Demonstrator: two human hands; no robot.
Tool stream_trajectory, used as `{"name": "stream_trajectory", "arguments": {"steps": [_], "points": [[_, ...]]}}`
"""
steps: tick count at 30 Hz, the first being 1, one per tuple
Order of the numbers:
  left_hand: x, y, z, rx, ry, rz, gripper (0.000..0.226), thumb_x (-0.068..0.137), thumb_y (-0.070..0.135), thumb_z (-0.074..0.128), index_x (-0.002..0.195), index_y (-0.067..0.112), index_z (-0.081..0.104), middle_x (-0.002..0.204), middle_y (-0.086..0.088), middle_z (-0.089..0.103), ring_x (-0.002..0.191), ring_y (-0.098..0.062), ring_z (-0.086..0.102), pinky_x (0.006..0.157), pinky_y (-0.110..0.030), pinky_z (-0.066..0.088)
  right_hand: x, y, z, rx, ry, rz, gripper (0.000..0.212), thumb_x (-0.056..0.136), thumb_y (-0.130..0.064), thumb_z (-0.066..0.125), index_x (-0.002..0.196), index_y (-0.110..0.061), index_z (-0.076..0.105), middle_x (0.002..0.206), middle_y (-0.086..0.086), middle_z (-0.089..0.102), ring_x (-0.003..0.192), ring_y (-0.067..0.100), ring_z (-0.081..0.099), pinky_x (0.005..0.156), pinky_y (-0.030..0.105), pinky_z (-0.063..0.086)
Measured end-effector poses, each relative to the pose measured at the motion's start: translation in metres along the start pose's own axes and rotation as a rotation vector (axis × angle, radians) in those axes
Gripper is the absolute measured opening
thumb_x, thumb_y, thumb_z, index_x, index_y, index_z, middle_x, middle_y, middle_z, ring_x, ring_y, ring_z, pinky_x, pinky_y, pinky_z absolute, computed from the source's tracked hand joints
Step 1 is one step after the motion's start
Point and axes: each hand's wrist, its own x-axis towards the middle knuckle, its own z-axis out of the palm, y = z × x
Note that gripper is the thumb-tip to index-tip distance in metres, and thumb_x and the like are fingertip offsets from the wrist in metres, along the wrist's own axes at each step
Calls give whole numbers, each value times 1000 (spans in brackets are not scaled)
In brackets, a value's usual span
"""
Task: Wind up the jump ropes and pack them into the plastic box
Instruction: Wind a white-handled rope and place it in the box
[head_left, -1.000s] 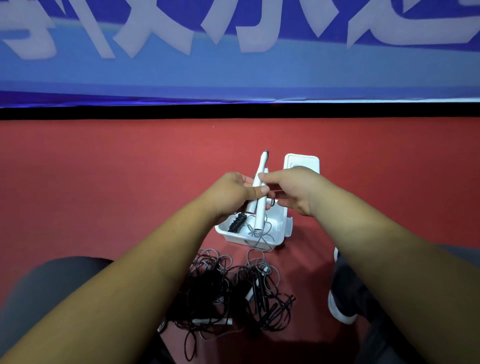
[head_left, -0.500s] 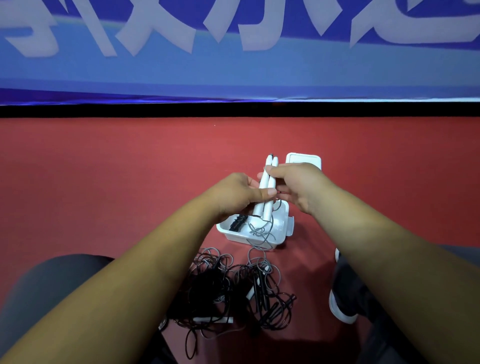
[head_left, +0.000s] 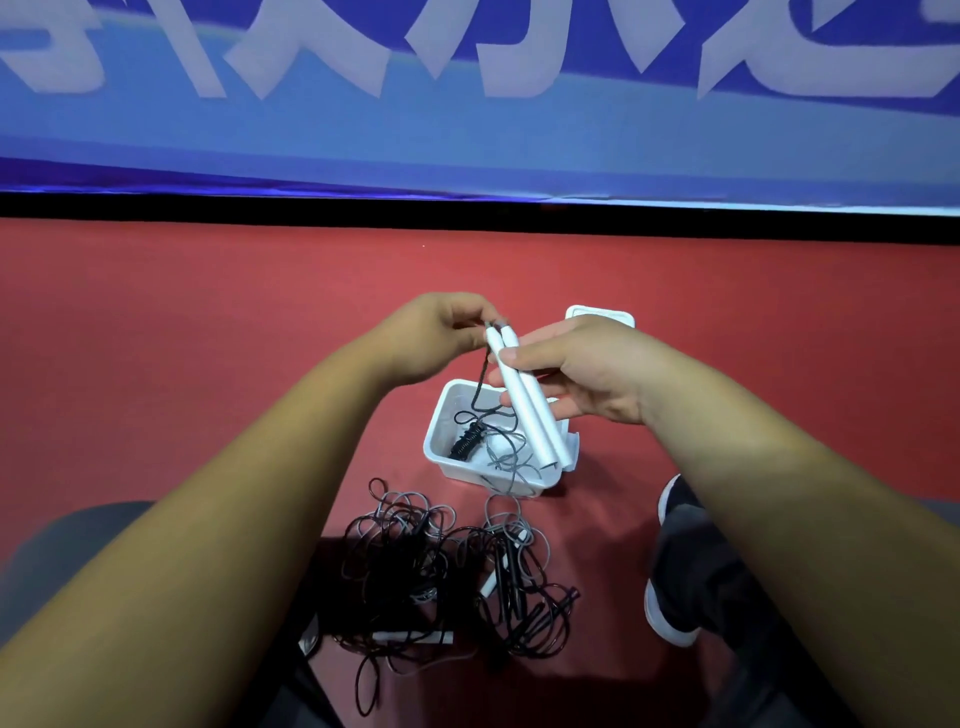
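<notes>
At the left, the cord (head_left: 482, 376) is pinched by the curled fingers (head_left: 465, 314) of the left hand (head_left: 436, 340) just at the upper tips of the two white handles (head_left: 530, 410), and from there it is let hang slack into the plastic box (head_left: 435, 441) below. To the right, the handles are gripped side by side by the right hand (head_left: 587, 374), their long axis slanted from upper left to lower right above the box. The winding is judged best led by the left hand, crosswise round that axis.
</notes>
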Motion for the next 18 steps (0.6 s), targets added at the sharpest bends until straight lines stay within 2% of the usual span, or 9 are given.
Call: {"name": "stream_trajectory", "arguments": {"steps": [4, 5, 7, 10, 15, 18], "points": [[2, 8, 3, 59, 123, 4, 9, 101, 16, 63, 98, 21, 70, 92, 7, 78, 89, -10, 74, 87, -31, 57, 6, 5, 2, -81, 94, -9, 25, 95, -24, 76, 115, -10, 76, 100, 4, 81, 87, 20, 75, 79, 39, 62], [3, 12, 5, 70, 153, 15, 10, 101, 16, 62, 96, 20, 69, 87, 6, 78, 83, -9, 74, 81, -29, 56, 8, 7, 3, -185, 140, -25, 29, 89, -28, 79, 112, -11, 76, 93, 4, 80, 84, 20, 74, 78, 40, 59], [3, 22, 7, 80, 213, 27, 11, 102, 15, 59, 93, 17, 66, 81, 4, 77, 74, -7, 74, 74, -28, 56, 12, 11, 4, -434, 247, -59, 30, 81, -33, 80, 101, -12, 72, 82, 7, 76, 76, 24, 73, 68, 36, 53], [3, 27, 6, 55, 282, -9, 11, 102, 15, 57, 93, 15, 63, 81, 1, 77, 73, -10, 76, 76, -35, 63, 14, 14, 4, -587, 378, -90, 19, 84, -30, 67, 94, -15, 62, 83, 8, 73, 78, 30, 75, 60, 35, 51], [-1, 30, 1, -43, 352, -104, 11, 101, 13, 56, 93, 9, 62, 82, -7, 76, 71, -17, 77, 70, -45, 66, 10, 12, 2, -801, 525, -231, 20, 89, -38, 65, 87, -25, 50, 83, -3, 60, 76, 16, 58, 68, 33, 44], [-3, 35, -6, -178, 339, -169, 13, 102, 11, 56, 93, 3, 60, 84, -14, 75, 78, -27, 78, 70, -47, 66, 10, 11, -1, -883, 534, -295, 25, 91, -39, 63, 81, -24, 45, 77, -5, 56, 74, 14, 55, 73, 35, 44]]}}
